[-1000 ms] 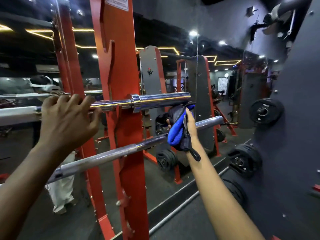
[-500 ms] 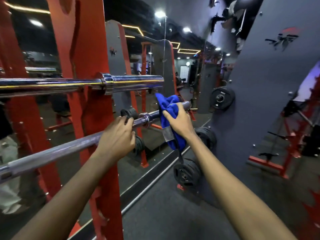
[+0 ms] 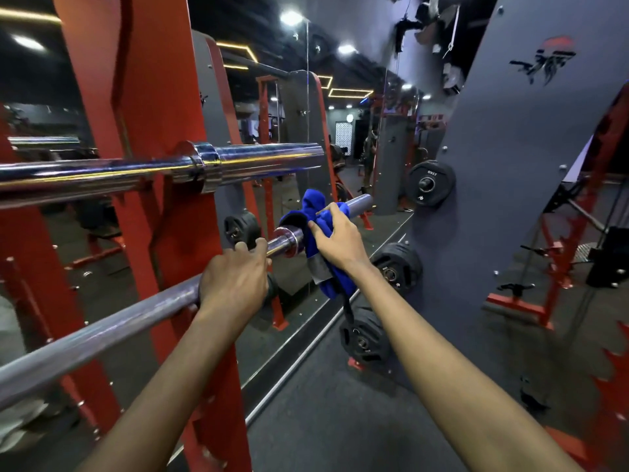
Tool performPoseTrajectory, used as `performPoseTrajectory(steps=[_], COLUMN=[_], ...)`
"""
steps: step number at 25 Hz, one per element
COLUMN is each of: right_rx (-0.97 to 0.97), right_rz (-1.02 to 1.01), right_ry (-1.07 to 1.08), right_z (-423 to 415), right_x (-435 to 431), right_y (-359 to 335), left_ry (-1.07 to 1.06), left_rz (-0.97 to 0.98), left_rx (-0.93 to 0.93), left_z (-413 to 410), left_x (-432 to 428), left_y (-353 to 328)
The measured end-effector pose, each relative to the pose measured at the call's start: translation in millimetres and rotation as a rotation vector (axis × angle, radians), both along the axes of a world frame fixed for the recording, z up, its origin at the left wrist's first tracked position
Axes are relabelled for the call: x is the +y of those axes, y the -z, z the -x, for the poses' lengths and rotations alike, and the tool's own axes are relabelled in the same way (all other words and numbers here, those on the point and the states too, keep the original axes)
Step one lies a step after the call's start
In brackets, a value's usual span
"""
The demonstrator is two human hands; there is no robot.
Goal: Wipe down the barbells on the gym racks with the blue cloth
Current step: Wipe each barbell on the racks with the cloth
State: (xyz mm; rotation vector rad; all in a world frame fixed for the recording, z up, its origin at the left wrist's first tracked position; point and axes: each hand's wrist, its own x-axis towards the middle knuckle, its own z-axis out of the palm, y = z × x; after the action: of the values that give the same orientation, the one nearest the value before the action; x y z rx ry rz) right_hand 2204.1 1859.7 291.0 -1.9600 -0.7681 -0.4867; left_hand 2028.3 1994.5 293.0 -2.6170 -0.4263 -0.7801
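Two steel barbells lie across the red rack [image 3: 143, 107]. The lower barbell [image 3: 102, 330] runs from the bottom left up to its sleeve end at centre right. My left hand [image 3: 235, 279] grips its shaft just before the collar. My right hand [image 3: 340, 238] holds the blue cloth [image 3: 318, 212] wrapped round the sleeve beyond the collar, with part of the cloth hanging below. The upper barbell [image 3: 258, 158] sits higher on the rack, shiny, with nothing touching it.
A dark grey panel [image 3: 503, 165] on the right carries black weight plates [image 3: 429, 182] on pegs. Another plate [image 3: 366, 338] hangs low near the floor. A wall mirror lies behind the rack. Red machine frames [image 3: 561, 267] stand at the far right.
My left hand left the upper barbell and took hold of the lower one near its collar. My right hand with the cloth has slid along the lower sleeve. My view swung right.
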Motion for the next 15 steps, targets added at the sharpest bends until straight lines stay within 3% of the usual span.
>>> performPoseTrajectory(steps=[15], right_rx=[0.044], right_rz=[-0.066], right_ry=[0.057], right_z=[-29], right_x=[5], right_y=[0], left_ry=[-0.035], left_rz=[0.013], left_rx=[-0.065], left_z=[2], left_x=[-6], left_y=[4])
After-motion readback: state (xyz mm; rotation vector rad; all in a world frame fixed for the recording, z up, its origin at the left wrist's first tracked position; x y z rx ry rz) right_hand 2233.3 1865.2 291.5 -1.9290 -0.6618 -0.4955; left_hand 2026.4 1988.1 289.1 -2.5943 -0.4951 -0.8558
